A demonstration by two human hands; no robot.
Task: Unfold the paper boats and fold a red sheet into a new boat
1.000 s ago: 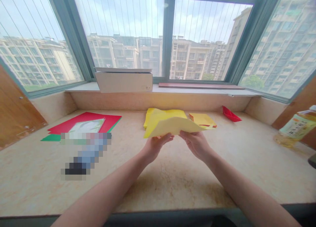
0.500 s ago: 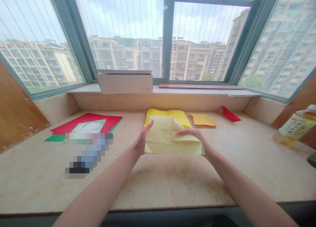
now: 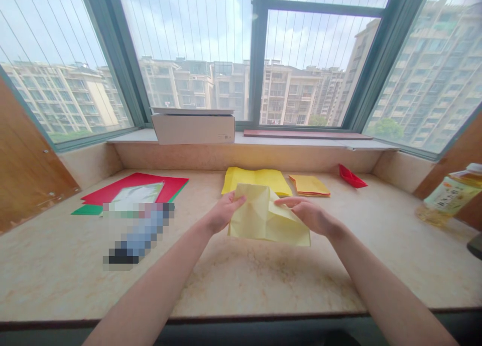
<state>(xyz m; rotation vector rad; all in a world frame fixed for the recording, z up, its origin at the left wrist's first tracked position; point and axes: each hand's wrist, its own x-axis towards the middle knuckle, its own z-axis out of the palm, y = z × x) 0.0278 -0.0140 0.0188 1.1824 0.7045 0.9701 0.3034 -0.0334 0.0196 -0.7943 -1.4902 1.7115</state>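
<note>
A creased sheet of pale yellow paper (image 3: 250, 213) is held up above the counter, with fold lines across it and its upper right part bent over. My left hand (image 3: 225, 211) pinches its upper left edge, thumb on the near face. At the right, my right hand (image 3: 311, 213) grips the bent part, fingers pointing left over the paper; some of its fingertips are hidden. Behind the sheet lies brighter yellow paper (image 3: 259, 178), and right of that a stack of orange-yellow folded paper (image 3: 309, 185).
A red paper boat (image 3: 352, 176) sits at the back right, a drink bottle (image 3: 450, 195) at the far right. On the left are red sheets (image 3: 173, 184), a green sheet (image 3: 86, 210) and a blurred-out object (image 3: 141, 235). A white box (image 3: 194, 128) stands on the sill.
The pale paper has tilted, its right side dipping lower. My right hand has turned and moved slightly right and down, showing more of its back. My left thumb now lies across the paper's edge.
</note>
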